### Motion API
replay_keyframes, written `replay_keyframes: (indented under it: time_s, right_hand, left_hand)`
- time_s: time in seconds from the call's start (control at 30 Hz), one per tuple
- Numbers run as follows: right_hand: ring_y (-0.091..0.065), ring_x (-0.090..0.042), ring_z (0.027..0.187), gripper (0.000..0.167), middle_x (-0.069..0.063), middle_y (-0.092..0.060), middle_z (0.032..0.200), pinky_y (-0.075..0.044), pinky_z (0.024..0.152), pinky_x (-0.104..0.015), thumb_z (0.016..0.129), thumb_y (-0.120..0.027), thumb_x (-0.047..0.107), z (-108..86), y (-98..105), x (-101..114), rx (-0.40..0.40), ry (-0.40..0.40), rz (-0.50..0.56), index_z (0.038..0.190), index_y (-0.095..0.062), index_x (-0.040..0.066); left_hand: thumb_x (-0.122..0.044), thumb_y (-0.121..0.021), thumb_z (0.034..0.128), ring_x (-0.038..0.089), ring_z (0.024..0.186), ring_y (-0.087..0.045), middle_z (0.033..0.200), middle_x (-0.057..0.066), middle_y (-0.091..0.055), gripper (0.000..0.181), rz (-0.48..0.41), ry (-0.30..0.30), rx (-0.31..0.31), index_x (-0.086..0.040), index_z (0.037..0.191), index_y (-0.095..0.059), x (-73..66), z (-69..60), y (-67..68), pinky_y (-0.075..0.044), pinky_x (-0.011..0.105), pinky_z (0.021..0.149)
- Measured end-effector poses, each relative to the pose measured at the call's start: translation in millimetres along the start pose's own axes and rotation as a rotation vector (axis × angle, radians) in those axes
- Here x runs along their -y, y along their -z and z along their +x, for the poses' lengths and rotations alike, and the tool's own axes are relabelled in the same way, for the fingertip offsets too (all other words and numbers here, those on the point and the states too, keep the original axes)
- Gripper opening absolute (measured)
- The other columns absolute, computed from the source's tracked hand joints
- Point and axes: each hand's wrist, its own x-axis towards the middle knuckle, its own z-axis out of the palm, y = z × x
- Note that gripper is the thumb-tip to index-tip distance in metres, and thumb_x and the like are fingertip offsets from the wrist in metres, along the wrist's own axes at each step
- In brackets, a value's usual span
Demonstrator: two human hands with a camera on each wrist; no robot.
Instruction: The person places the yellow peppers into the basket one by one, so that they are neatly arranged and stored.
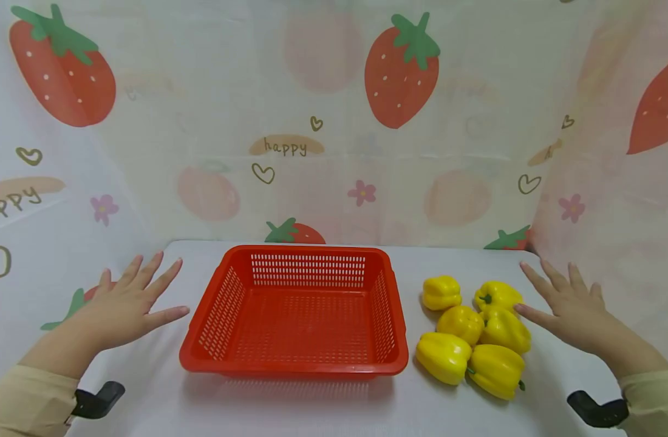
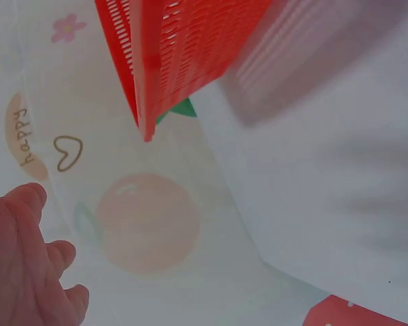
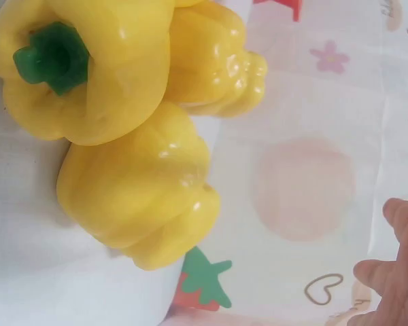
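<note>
A red plastic basket [image 1: 312, 369] with slotted walls stands on the white table, and nothing lies in it. Several yellow bell peppers [image 1: 460, 325] are grouped to its right, some with green stems showing; the right wrist view has a few of these peppers [image 3: 136, 190] up close. My left hand [image 1: 129, 303] hovers left of the basket, fingers spread and holding nothing. On the other side my right hand [image 1: 571, 309] is held over the table's right side, just beside the peppers, its fingers spread too. The left wrist view catches the basket's rim [image 2: 148, 75] and some left fingertips.
A pale cloth [image 1: 323, 109] printed with strawberries, hearts and flowers hangs behind the table and along both sides. The white tabletop [image 1: 290, 413] extends in front of the basket. A black wrist strap piece [image 1: 99, 400] sits at the left cuff, another [image 1: 596, 409] at the right.
</note>
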Motion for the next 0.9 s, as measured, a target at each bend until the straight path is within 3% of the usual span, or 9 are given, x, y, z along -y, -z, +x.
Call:
replay_keyframes:
  time_s: [0.3,0.47,0.9]
  right_hand:
    - [0.018,-0.056,0.126,0.087,-0.026,0.008,0.149,0.007,0.087,-0.077,0.088,-0.054,0.048,-3.9,-7,-10,-0.02,0.04,0.193,0.148,0.002,0.021]
    - [0.014,-0.051,0.131,0.087,-0.021,0.013,0.15,-0.002,0.087,-0.078,0.088,-0.058,0.041,-5.9,-13,-11,-0.018,0.059,0.315,0.148,0.003,0.023]
    - [-0.006,-0.053,0.13,0.084,-0.025,0.002,0.15,-0.016,0.085,-0.077,0.089,-0.058,0.033,-4.6,-24,-3,-0.023,0.083,0.409,0.148,0.001,0.025]
  left_hand:
    - [-0.071,-0.041,0.0809,0.048,0.134,0.007,0.151,0.02,0.0,0.091,-0.02,-0.039,-0.006,-0.022,0.148,-0.004,-4.6,4.3,-9.7,0.014,0.072,0.092]
    - [-0.072,-0.041,0.0796,0.047,0.134,0.007,0.151,0.02,-0.002,0.093,-0.04,-0.041,-0.003,-0.022,0.148,-0.005,-7.1,4.5,-16.8,0.016,0.071,0.092]
    - [-0.073,-0.041,0.0784,0.044,0.135,0.002,0.152,0.018,-0.005,0.095,-0.06,-0.064,0.009,-0.02,0.148,-0.005,-13.7,7.2,-29.4,0.017,0.068,0.094]
